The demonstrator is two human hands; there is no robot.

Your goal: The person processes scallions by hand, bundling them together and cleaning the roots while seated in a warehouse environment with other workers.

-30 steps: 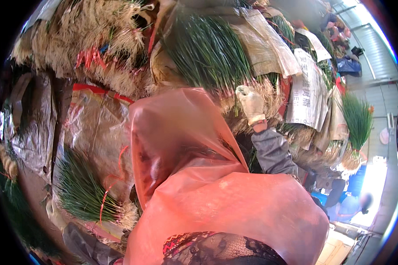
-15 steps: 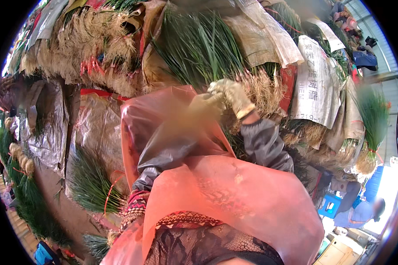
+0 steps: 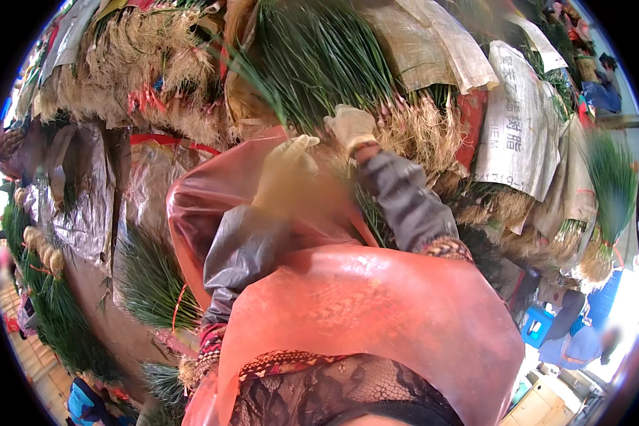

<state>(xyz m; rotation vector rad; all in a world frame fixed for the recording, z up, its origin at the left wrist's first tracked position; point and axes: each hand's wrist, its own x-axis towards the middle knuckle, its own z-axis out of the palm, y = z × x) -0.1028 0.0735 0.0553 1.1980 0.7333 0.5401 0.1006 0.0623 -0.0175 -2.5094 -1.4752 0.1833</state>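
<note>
Both my hands wear pale work gloves. My left hand is raised over the red plastic apron, partly veiled by a blurred smudge. Its fingers are closed, and a few blurred green spring onion stalks slant up and left from it. To its right, my right hand is at the near edge of a large heap of spring onions, fingers curled inward; what they grip is hidden. Bulbs and pale roots of the heap hang just right of that hand.
Rooty bundles are stacked at the far left, and a white woven sack covers more on the right. Tied spring onion bunches lie left of the apron. A person in blue is at the lower right.
My hands, together before, have moved apart. The left has shifted left and nearer me; the right has moved slightly up and left. The stalks above my left hand have swung left.
</note>
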